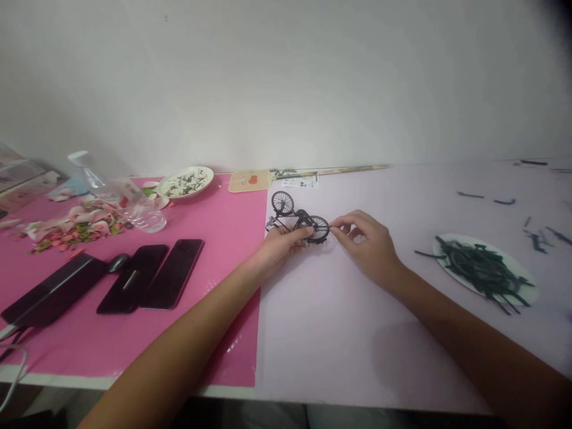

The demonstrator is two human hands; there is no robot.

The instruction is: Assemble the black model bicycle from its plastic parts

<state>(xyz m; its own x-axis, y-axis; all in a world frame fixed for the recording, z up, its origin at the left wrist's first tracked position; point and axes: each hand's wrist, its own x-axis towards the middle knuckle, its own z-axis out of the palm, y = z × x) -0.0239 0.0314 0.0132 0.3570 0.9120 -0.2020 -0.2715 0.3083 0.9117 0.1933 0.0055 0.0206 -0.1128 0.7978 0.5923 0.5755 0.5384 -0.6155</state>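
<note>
A small black model bicycle point(298, 221) is held over the pale lilac tabletop, tilted on its side, one spoked wheel toward the wall and the other toward my right. My left hand point(286, 241) grips its frame from below, the thumb lying across it near the right-hand wheel. At that wheel's outer edge, the thumb and forefinger of my right hand point(357, 232) are pinched together. Whether a tiny part sits between those fingertips is too small to make out.
To the right, a white plate point(531, 295) bears a heap of black plastic parts; more loose pieces point(536, 241) lie beyond. On the pink sheet point(223, 256) at left are two phones point(172, 274), a black box-like device point(53, 289), a clear bottle point(143, 214) and a dish point(210, 176).
</note>
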